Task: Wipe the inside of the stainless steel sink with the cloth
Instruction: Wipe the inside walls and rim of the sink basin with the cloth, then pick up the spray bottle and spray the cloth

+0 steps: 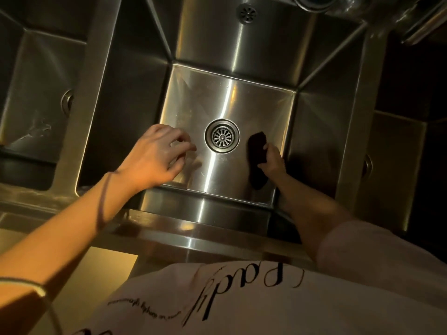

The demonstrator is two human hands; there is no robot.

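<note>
Steel walls of the sink (135,97) drop steeply to a square floor with a round drain strainer (222,136) near its middle. Right of the drain, the right hand (272,160) grips the cloth (257,155) — a dark, crumpled piece pressed against the sink floor close to the right wall, with fingers curled over its edge and part of it trailing toward the near wall. On the other side of the drain the left hand (156,155) hangs over the floor with fingers loosely curled and spread, holding nothing; whether its fingertips touch the steel I cannot tell. A thin band (102,201) circles the left forearm. High on the far wall sits a small round overflow grille (246,12). Neighbouring basins flank the sink on both sides — the left basin (36,93) is dimly lit. Below, a pale shirt (266,298) with dark script lettering fills the bottom edge.
</note>
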